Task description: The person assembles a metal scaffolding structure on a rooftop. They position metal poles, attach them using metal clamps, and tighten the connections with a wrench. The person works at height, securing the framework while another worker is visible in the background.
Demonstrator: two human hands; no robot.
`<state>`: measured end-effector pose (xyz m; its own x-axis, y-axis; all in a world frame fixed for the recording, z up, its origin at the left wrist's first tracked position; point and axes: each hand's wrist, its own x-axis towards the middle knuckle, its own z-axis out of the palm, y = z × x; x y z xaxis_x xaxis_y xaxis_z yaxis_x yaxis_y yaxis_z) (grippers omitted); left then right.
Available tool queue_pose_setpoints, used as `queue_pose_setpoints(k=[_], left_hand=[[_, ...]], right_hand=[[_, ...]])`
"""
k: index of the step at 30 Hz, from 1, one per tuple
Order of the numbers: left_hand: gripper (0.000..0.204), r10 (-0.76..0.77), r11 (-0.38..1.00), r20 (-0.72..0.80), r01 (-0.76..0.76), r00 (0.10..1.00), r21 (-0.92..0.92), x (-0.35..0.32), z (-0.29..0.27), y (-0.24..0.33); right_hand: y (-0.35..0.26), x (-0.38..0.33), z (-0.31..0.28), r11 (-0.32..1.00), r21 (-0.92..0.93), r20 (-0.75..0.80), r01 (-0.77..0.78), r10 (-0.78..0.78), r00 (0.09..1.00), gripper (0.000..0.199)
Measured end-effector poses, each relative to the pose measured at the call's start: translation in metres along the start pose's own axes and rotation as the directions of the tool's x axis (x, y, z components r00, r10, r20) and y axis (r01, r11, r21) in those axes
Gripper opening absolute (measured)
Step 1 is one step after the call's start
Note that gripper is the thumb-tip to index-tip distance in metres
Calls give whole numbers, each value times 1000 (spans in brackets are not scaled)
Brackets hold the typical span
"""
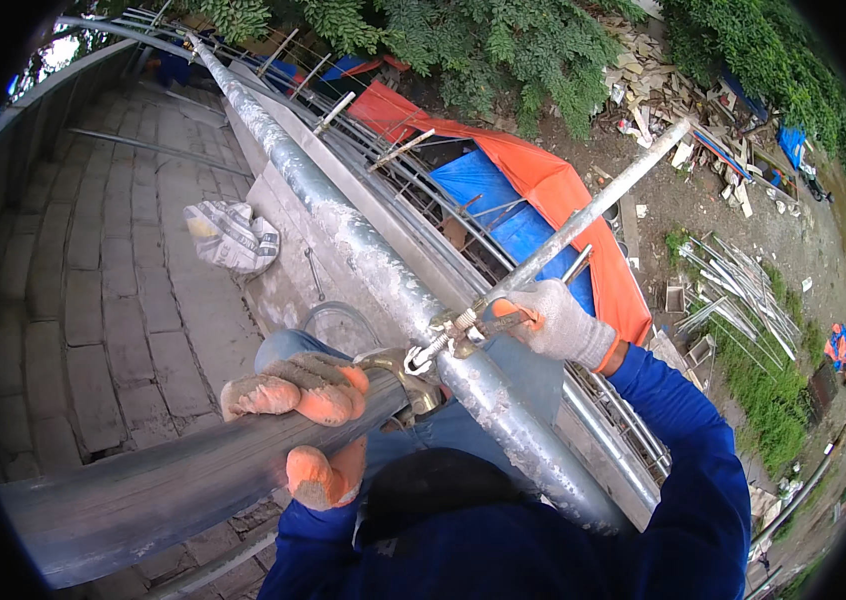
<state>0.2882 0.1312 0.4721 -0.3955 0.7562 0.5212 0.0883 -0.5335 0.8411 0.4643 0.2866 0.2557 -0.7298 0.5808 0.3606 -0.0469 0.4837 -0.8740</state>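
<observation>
My left hand [298, 390], in a grey glove with orange fingertips, grips a thick dark grey scaffold tube [163, 480], fingers over its top and thumb below. The tube's end meets a metal scaffold clamp [418, 380]. A long paint-splashed scaffold pipe [318, 200] runs diagonally past my body, and threaded bolts [463, 322] stand out at the joint on it. My right hand [558, 320], gloved alike, is closed on a short dark metal piece [505, 322] beside these bolts. The rest of that piece is hidden in my fingers. A thinner pale pole [598, 205] extends from the joint to the upper right.
A concrete ledge [288, 235] and a block-paved surface [108, 300] lie left, with a white sack [233, 237]. Beyond the pipe, scaffolding drops toward orange sheeting [538, 170] and blue sheeting [488, 190]. Far below are stacked poles [743, 295], debris and a person [839, 345].
</observation>
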Motion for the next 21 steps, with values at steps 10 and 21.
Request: queue_pose_setpoints(k=[10,21], left_hand=[[50,41,997,55,-44,998,58,4,-4,1],[50,62,994,99,-70,993,80,5,-5,-2]], right_hand=[[1,19,16,987,155,5,45,-46,999,15],[-1,29,9,992,89,53,93,-98,994,19]])
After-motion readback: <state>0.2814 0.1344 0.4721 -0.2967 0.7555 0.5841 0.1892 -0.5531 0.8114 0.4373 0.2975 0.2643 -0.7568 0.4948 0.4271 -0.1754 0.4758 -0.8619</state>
